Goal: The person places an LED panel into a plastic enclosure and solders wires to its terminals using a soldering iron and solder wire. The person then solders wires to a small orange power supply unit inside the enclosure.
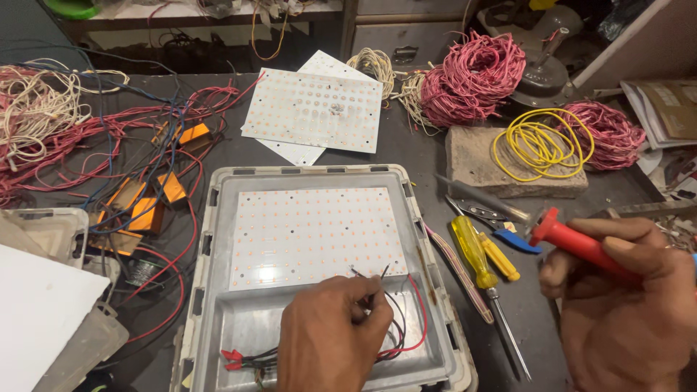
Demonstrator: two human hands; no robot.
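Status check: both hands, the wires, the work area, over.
Left hand pinching black wires over LED panel. Right hand holds red-handled soldering iron. Screwdrivers beside housing.

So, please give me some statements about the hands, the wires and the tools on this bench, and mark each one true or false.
1. The right hand holds a tool with a red handle. True.
2. The left hand pinches thin wires inside the grey housing. True.
3. The yellow screwdriver is in the left hand. False: it lies on the bench, right of the housing.
4. The coil of yellow wire lies inside the housing. False: it rests on a stone block at the back right.
5. A white board with rows of small dots lies in the housing. True.
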